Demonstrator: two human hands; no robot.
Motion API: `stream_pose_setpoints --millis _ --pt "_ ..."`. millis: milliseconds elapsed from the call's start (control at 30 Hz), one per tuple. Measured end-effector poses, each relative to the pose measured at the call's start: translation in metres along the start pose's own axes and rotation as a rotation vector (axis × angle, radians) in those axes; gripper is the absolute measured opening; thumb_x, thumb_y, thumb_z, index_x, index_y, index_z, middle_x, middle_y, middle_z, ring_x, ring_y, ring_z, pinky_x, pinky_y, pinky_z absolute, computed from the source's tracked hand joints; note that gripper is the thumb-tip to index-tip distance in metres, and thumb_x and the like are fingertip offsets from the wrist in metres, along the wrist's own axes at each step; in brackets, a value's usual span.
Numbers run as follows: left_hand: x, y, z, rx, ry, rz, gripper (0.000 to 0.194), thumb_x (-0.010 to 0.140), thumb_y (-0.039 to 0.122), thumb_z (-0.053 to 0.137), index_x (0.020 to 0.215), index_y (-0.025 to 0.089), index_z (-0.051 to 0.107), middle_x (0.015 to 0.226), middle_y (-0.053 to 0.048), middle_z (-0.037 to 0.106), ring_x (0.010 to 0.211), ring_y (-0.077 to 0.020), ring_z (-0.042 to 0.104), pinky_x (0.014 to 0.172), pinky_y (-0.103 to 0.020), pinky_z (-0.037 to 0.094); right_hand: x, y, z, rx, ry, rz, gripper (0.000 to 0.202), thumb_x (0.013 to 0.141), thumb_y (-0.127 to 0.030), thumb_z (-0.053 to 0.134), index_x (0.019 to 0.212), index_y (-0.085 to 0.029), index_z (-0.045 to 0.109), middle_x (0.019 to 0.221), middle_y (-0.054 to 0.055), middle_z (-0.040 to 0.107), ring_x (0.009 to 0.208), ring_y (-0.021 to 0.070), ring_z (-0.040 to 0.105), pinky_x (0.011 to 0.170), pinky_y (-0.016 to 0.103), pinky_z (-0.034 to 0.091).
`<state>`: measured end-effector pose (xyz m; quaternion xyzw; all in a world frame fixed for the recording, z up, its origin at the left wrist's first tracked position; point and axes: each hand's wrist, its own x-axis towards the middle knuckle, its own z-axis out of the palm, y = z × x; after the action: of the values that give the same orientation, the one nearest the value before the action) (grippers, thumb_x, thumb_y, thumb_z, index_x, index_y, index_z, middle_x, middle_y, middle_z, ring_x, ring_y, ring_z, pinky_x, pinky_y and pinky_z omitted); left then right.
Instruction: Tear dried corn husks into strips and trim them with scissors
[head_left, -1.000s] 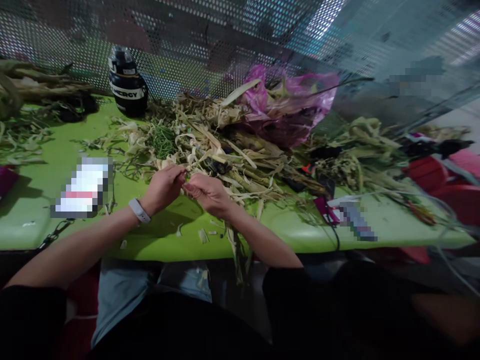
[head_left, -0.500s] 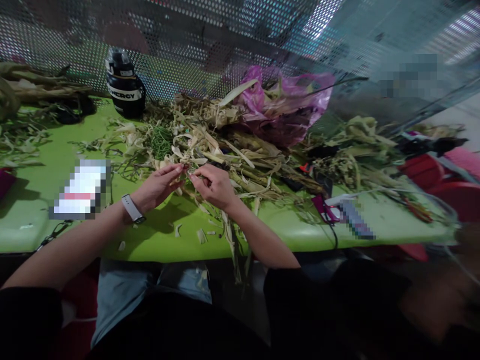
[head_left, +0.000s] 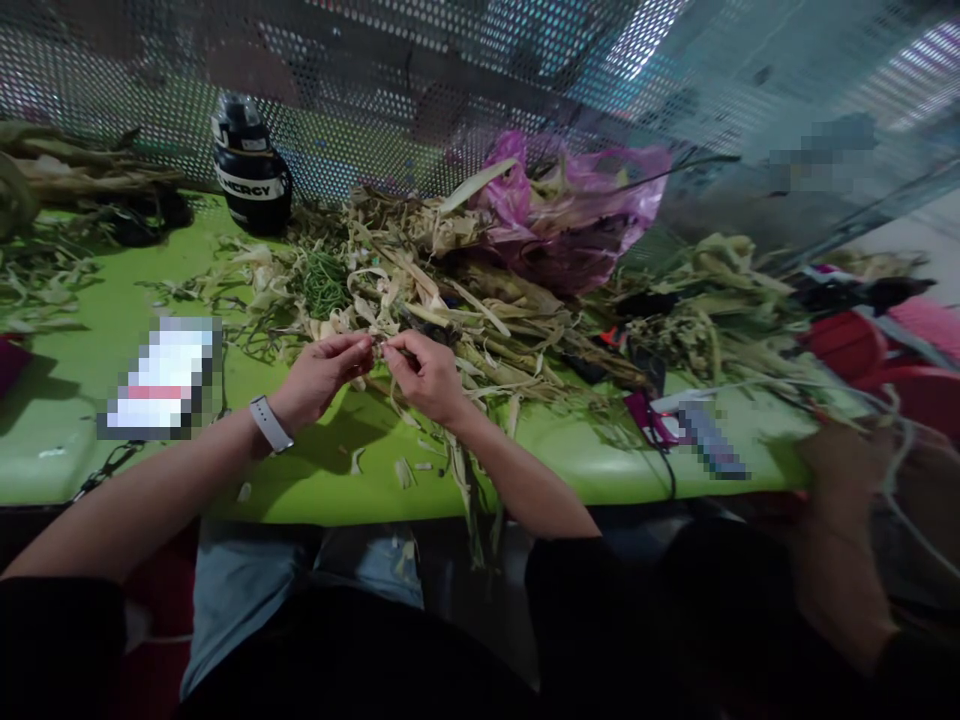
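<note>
Hands, 2: left hand [head_left: 319,378] and right hand [head_left: 429,380] facing each other, fingertips pinching narrowly; whether they are gripping a piece, cannot tell. Husk heap [head_left: 420,285], 1: lying just beyond them on a green table [head_left: 315,490]. Black bottle [head_left: 251,185], 1: standing upright at the heap's back left.

The shirt [head_left: 360,650] was black with short sleeves [head_left: 566,572], the jeans [head_left: 247,575] light blue, and the left wrist [head_left: 288,408] had a pale watch strap [head_left: 271,425].
</note>
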<state>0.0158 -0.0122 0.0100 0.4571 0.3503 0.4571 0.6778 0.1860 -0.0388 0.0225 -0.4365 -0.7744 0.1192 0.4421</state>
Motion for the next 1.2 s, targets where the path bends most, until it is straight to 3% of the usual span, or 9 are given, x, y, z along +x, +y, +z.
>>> stream_pose_setpoints --millis 200,300,467,667,767,900,1000,1200 --pt "-0.012 0.003 0.005 0.34 -0.027 0.321 0.033 0.082 0.027 0.068 0.11 0.018 0.052 0.065 0.005 0.058 0.059 -0.0113 0.063 0.061 -0.025 0.053 -0.001 -0.005 -0.003 0.159 -0.02 0.089 0.023 0.092 -0.035 0.049 0.08 -0.018 0.057 0.067 -0.001 0.053 0.056 0.0098 0.042 0.055 0.024 0.034" --pt "-0.013 0.001 0.002 0.506 -0.08 0.404 0.031 0.086 0.023 0.06 0.116 0.019 0.052 0.066 0.005 0.055 0.057 -0.0113 0.063 0.058 -0.024 0.053 -0.002 -0.005 -0.002 0.216 -0.07 0.132 0.022 0.09 -0.035 0.051 0.08 -0.017 0.057 0.065 -0.003 0.05 0.055 0.0093 0.04 0.055 0.024 0.033" --pt "-0.01 -0.001 0.0 0.556 -0.273 0.273 0.026 0.091 0.028 0.05 0.112 0.015 0.058 0.065 0.001 0.062 0.058 -0.0143 0.066 0.06 -0.028 0.057 0.002 -0.004 -0.005 0.296 -0.094 0.2 0.023 0.089 -0.037 0.053 0.077 -0.017 0.055 0.062 -0.004 0.046 0.055 0.0084 0.038 0.053 0.024 0.03" --pt "-0.015 0.0 0.006 0.503 -0.338 0.259 0.02 0.093 0.034 0.051 0.097 0.015 0.058 0.068 -0.001 0.065 0.062 -0.0145 0.067 0.062 -0.027 0.056 0.006 -0.003 -0.012 0.495 -0.079 0.33 0.024 0.086 -0.039 0.057 0.075 -0.018 0.054 0.059 -0.006 0.044 0.051 0.0063 0.036 0.049 0.022 0.03" --pt "-0.017 -0.002 0.009 0.452 -0.304 0.282 0.016 0.092 0.032 0.053 0.096 0.016 0.055 0.07 0.0 0.062 0.062 -0.0123 0.063 0.061 -0.026 0.054 0.006 -0.002 -0.01 0.573 -0.075 0.373 0.025 0.085 -0.04 0.059 0.075 -0.018 0.054 0.056 -0.007 0.044 0.047 0.0049 0.036 0.045 0.021 0.029" --pt "-0.018 -0.002 0.01 0.438 -0.142 0.402 0.019 0.087 0.026 0.061 0.103 0.018 0.054 0.084 -0.001 0.058 0.073 -0.0108 0.058 0.066 -0.023 0.051 0.006 0.001 -0.005 0.657 -0.083 0.435 0.026 0.085 -0.042 0.06 0.077 -0.019 0.051 0.053 -0.009 0.044 0.04 0.004 0.038 0.039 0.019 0.03" --pt "-0.018 0.0 0.01 0.468 -0.159 0.405 0.022 0.086 0.025 0.061 0.106 0.017 0.057 0.09 -0.003 0.058 0.08 -0.0126 0.058 0.071 -0.025 0.05 0.007 0.002 -0.004 0.7 -0.09 0.441 0.028 0.085 -0.045 0.06 0.077 -0.02 0.049 0.054 -0.009 0.046 0.038 0.0039 0.041 0.037 0.018 0.031" --pt "-0.016 0.005 0.005 0.542 -0.166 0.425 0.012 0.084 0.028 0.062 0.088 0.016 0.064 0.095 -0.006 0.057 0.091 -0.0179 0.056 0.083 -0.033 0.047 0.008 0.002 -0.005 0.703 -0.119 0.434 0.03 0.084 -0.048 0.061 0.079 -0.02 0.049 0.053 -0.009 0.049 0.038 0.0048 0.047 0.038 0.019 0.035"
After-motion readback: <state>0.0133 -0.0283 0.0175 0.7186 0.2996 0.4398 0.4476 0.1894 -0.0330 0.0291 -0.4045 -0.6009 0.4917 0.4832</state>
